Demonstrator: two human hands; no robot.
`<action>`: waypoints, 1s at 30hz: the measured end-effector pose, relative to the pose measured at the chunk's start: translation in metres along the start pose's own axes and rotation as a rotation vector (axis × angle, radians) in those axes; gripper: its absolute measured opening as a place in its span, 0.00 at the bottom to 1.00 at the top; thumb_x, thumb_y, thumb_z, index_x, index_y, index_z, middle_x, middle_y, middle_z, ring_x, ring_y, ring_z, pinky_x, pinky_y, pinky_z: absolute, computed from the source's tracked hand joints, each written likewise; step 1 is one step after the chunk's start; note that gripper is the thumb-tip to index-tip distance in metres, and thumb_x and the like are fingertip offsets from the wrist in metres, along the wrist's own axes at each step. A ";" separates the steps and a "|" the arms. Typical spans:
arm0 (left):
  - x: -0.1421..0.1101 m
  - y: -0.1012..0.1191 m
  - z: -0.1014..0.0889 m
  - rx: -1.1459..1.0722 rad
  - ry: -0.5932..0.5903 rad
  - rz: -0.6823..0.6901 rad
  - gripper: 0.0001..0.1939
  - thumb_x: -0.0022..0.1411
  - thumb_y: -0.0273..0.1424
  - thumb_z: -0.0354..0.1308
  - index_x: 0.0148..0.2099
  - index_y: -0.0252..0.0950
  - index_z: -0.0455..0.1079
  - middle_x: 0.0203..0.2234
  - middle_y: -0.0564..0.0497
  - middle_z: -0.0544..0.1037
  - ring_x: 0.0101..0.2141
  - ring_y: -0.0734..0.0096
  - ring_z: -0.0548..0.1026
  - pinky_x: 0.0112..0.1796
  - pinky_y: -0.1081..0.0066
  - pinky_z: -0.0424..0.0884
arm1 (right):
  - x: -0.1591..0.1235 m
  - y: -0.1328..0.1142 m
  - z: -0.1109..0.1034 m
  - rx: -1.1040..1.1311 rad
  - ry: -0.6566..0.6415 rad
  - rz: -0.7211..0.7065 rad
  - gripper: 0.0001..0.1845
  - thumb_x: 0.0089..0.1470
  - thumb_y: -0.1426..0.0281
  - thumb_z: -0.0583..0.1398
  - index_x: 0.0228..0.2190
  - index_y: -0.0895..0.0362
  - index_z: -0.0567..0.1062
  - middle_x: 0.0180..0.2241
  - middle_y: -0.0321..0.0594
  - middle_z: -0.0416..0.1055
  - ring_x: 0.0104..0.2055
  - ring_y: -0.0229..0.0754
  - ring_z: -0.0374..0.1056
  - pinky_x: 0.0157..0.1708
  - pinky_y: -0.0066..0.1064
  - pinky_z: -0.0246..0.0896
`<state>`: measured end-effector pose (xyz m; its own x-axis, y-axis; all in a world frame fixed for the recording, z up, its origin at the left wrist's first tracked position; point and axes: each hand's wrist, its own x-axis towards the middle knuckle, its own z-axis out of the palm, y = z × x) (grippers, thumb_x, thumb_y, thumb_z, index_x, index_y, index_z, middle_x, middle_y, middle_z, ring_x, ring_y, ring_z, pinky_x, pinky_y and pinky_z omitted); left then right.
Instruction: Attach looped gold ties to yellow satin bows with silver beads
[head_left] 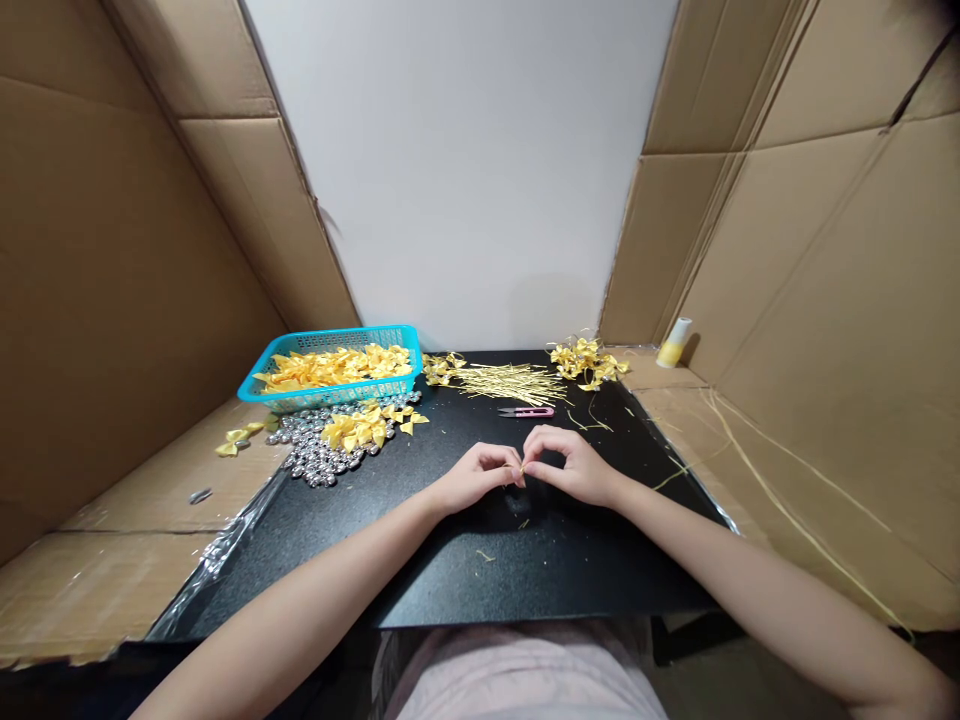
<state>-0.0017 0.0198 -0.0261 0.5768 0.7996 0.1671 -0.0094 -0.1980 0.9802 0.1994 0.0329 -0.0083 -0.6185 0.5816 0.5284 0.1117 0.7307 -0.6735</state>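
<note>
Above the black tabletop [420, 570], my left hand [476, 480] and my right hand [568, 468] meet fingertip to fingertip. Both are closed in a pinch. A tiny yellowish bit shows between the fingertips, too small to make out and mostly hidden by them. Just beyond my hands lies a pair of pink-handled thread snips [526, 412]. Behind the snips is a loose pile of thin yellow strips [514, 383]. Yellow ribbon bows [361, 428] rest on a heap of shiny silver beads [311, 455], to the left of my hands.
A turquoise basket [262, 392] of yellow bows stands at the back left. Bow clusters [585, 362] lie at the back right, near a thread cone [673, 343]. Long yellow strands [780, 490] trail on the right. Cardboard walls [840, 250] enclose both sides.
</note>
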 end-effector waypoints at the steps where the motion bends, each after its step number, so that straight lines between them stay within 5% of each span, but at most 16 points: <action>1: 0.000 0.000 0.000 -0.002 0.000 -0.002 0.12 0.56 0.36 0.62 0.26 0.32 0.73 0.23 0.52 0.74 0.28 0.74 0.68 0.35 0.73 0.62 | 0.000 0.000 0.000 0.010 0.003 0.006 0.09 0.56 0.67 0.61 0.26 0.57 0.74 0.30 0.40 0.71 0.33 0.39 0.67 0.37 0.33 0.63; 23: 0.001 0.002 0.000 -0.009 -0.076 0.035 0.13 0.54 0.33 0.63 0.21 0.33 0.71 0.22 0.50 0.72 0.28 0.70 0.69 0.35 0.70 0.65 | 0.003 0.003 -0.007 0.070 0.179 0.046 0.13 0.56 0.62 0.60 0.25 0.55 0.70 0.28 0.39 0.69 0.33 0.41 0.64 0.39 0.37 0.61; 30: -0.001 0.004 0.003 -0.022 0.086 0.008 0.14 0.55 0.37 0.63 0.41 0.34 0.74 0.35 0.49 0.78 0.34 0.70 0.71 0.37 0.72 0.64 | 0.003 -0.001 -0.005 0.077 0.158 0.035 0.11 0.56 0.64 0.60 0.25 0.55 0.70 0.27 0.37 0.70 0.32 0.40 0.65 0.44 0.39 0.62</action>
<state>0.0000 0.0166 -0.0230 0.5043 0.8440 0.1824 -0.0318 -0.1930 0.9807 0.2017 0.0357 -0.0038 -0.4850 0.6592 0.5746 0.0670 0.6832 -0.7272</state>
